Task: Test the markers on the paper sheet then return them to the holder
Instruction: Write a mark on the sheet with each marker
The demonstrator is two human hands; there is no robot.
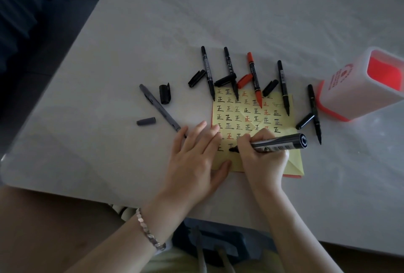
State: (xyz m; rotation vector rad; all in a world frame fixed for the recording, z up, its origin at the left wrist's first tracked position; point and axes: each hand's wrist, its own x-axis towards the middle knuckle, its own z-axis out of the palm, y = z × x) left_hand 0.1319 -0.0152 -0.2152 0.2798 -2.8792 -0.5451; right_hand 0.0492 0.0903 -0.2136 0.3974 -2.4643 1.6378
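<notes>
Head view: a thick marker is pinched by the right hand, tip on the yellow paper; the paper's left edge is pressed by the left hand, fingers spread.

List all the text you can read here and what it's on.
"DOUBLE MARKER": barrel of the leftmost black marker tipped onto the sheet.
"正": handwritten in rows, in black, red and grey, on the yellow paper sheet.
Red print on the white holder: too blurred to read.
Label on the thick marker in the right hand: too small to read.
Barrel print on the red marker and other thin markers: unreadable.
</notes>
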